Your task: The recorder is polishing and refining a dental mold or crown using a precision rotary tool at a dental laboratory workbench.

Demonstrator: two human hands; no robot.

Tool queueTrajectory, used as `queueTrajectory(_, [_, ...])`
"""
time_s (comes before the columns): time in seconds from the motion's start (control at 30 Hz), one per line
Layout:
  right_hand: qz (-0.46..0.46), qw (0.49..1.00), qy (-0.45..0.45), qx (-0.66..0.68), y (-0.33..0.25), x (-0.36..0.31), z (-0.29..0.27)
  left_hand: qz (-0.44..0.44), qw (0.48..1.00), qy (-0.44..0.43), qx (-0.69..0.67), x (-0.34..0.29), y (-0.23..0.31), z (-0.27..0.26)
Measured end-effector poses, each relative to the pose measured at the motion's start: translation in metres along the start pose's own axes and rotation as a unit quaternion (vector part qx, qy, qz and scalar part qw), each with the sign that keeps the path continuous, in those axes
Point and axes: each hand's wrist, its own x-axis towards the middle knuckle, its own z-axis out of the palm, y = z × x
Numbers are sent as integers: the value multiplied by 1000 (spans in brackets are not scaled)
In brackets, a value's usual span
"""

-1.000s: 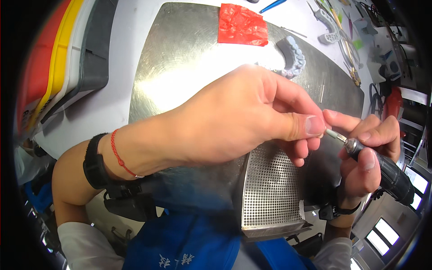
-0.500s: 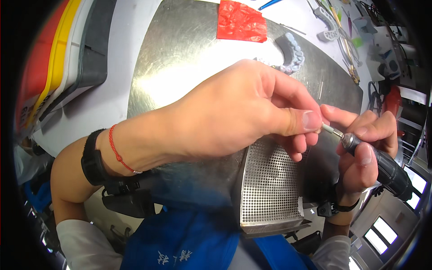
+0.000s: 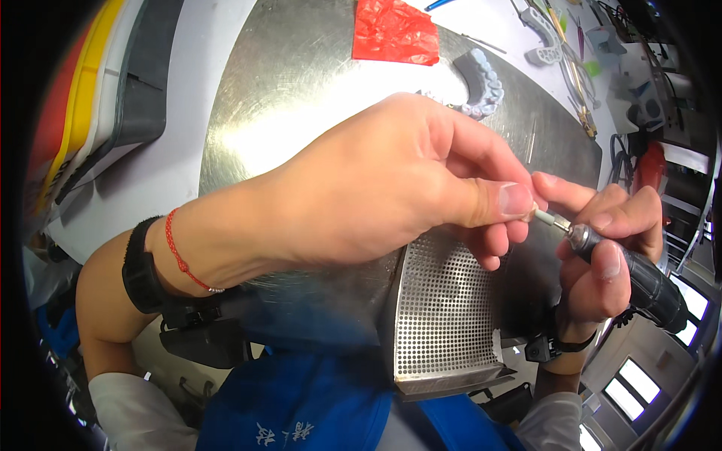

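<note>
My left hand (image 3: 406,177) pinches a tiny pale piece (image 3: 533,211) between thumb and forefinger. It looks like a dental crown, though the fingertips hide most of it. In my right hand (image 3: 602,214) lies a black rotary handpiece (image 3: 653,282), gripped like a pen. Its pale greenish grinding bit (image 3: 545,216) points left and meets the piece, or comes very close to it. Both hands are near each other above a perforated metal grille (image 3: 447,316). Beyond my left hand, a grey dental arch model (image 3: 485,86) rests on the metal plate (image 3: 263,98).
A crumpled red sheet (image 3: 395,34) lies at the plate's far side. Another grey arch model (image 3: 543,37) and several thin tools are at the far right. Stacked red, yellow, white and dark bins (image 3: 135,98) stand at the left. A thin metal pin (image 3: 532,143) lies beyond my right hand.
The whole view has shifted slightly, so the surroundings appear a little farther left. The pale piece shows a bit more at my left fingertips. Both grips stay the same.
</note>
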Motion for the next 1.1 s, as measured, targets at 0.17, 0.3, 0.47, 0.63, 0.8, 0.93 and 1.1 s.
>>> queueTrajectory(0.17, [0, 998, -58, 19, 0, 3, -16, 25, 1000, -5, -5, 3, -5, 0])
queueTrajectory(0.3, [-5, 995, -86, 55, 7, 5, -23, 16, 1000, 3, 10, 4, 1, 0])
queueTrajectory(0.47, [-17, 991, -91, 100, 12, 1, -22, 14, 1000, 16, -2, 1, -3, 2])
queueTrajectory(0.63, [-24, 993, -82, 77, 6, 3, -17, 6, 1000, 9, -10, 1, -3, 2])
queueTrajectory(0.8, [-13, 999, -37, 16, 3, 0, -10, -1, 1000, 11, -8, 0, -3, 3])
queueTrajectory(0.93, [-24, 998, -53, 33, 6, 3, -14, 11, 1000, 9, 15, 2, -2, 1])
queueTrajectory(1.1, [-19, 996, -77, 29, 4, 4, -18, 13, 1000, 7, 13, 2, -2, 1])
